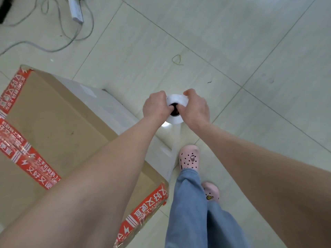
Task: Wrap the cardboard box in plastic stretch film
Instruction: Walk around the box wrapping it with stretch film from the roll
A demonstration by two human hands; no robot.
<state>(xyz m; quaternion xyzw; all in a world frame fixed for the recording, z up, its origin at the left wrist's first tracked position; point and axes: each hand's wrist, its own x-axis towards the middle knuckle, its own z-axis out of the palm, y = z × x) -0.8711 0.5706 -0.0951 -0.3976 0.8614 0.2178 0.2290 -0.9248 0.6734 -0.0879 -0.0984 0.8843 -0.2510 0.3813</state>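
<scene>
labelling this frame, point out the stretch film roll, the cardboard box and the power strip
stretch film roll (pixel 176 99): head view, white upper end, just above the core hole
cardboard box (pixel 53 122): head view, bare brown top face
power strip (pixel 76 10): head view, middle of its white body

Soft, even light filled the scene, bright but with no clear source. The pale floor (pixel 232 42) carried a dull sheen, and one small white glare spot sat just on the near side of the film roll (pixel 176 100). Shadows were faint and blurred, with only a small dark patch at the far corner of the cardboard box (pixel 53 113). The red tape (pixel 26 156) glinted in places. The wide lens bowed the tile lines and swelled both forearms toward the near edge. Fine detail was slightly smeared throughout, notably at the left hand (pixel 155 106) and right hand (pixel 195 108).
</scene>
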